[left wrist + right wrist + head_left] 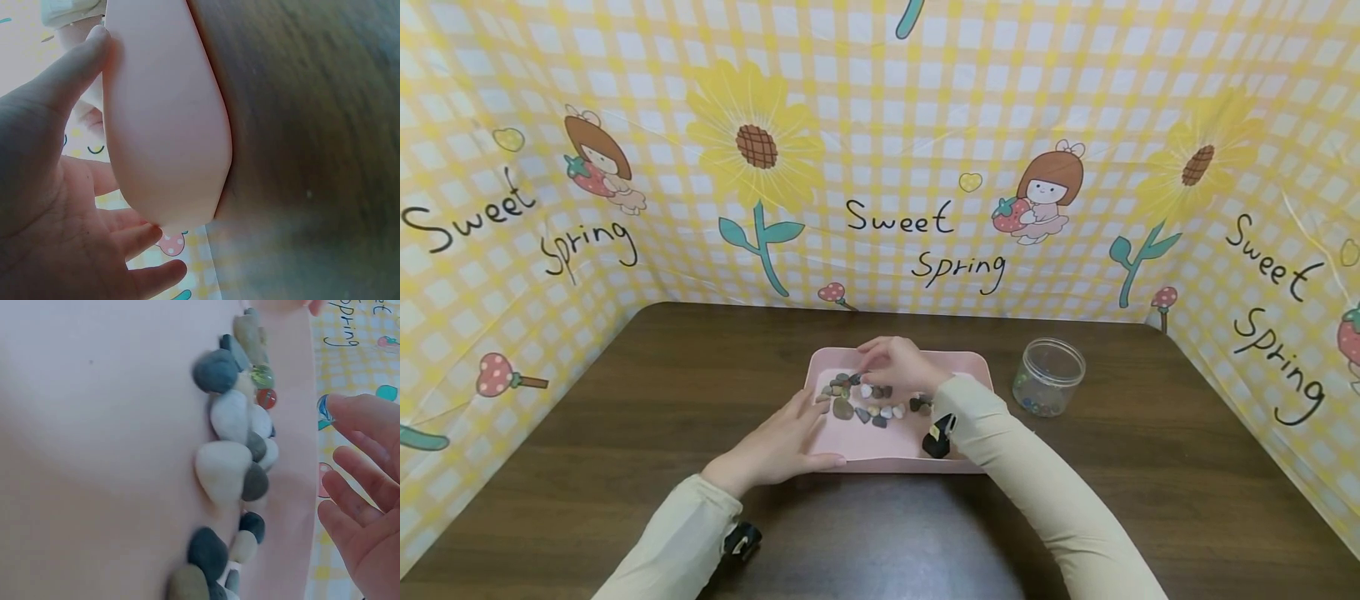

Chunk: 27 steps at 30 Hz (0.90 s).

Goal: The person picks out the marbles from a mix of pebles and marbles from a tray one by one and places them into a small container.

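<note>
A shallow pink tray [880, 462] holds a scatter of stones [843, 408] in grey, white and brown. Among them in the right wrist view lie a green marble [262, 377] and a red marble [266, 398]. My left hand [778, 442] rests at the tray's front left corner, thumb at the near rim and the other fingers spread along the left side. Over the stones reaches my right hand [902, 365]. At its fingertips, partly covered, the right wrist view shows a clear marble [323, 407] with a blue swirl.
Right of the tray stands a clear open jar [1048, 379] with some small coloured marbles at its bottom. The dark wooden table [722, 358] is enclosed by a yellow checked cloth [880, 125] at the back and sides. A black strap device [937, 437] sits on my right wrist.
</note>
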Available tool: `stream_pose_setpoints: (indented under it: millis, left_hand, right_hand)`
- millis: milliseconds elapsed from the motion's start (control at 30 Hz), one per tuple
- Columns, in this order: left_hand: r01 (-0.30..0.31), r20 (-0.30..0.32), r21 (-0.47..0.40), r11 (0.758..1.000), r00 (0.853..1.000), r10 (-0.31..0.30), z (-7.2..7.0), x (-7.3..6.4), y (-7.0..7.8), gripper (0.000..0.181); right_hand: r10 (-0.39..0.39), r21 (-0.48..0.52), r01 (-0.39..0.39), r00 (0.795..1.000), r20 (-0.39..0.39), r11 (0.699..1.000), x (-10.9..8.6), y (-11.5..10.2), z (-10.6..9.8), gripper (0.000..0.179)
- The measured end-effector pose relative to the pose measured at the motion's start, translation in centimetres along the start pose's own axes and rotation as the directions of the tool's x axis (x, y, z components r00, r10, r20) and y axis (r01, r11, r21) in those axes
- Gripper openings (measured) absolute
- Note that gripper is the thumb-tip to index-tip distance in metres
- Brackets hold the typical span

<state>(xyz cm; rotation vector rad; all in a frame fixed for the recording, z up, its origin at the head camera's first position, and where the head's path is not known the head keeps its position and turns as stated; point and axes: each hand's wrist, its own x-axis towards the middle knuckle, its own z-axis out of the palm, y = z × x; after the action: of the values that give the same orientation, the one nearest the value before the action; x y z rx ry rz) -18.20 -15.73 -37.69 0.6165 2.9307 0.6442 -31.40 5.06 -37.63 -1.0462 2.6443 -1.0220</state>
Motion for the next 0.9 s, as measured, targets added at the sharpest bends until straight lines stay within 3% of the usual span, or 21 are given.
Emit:
stream_pose_setpoints:
  millis: [400, 900]
  left_hand:
    - [-0.004, -0.005, 0.003, 1.000, 1.000, 0.004, 0.0, 0.1, 0.0, 0.085]
    - [-0.004, 0.005, 0.009, 1.000, 1.000, 0.004, -0.1, 0.1, 0.1, 0.085]
  right_hand:
    - [0.054, 0.031, -0.053, 0.998, -0.024, 0.998, -1.3, -0.6, -2.2, 0.014]
    - [0.011, 0.051, -0.009, 0.998, -0.054, 0.999, -2.8, -0.4, -4.1, 0.013]
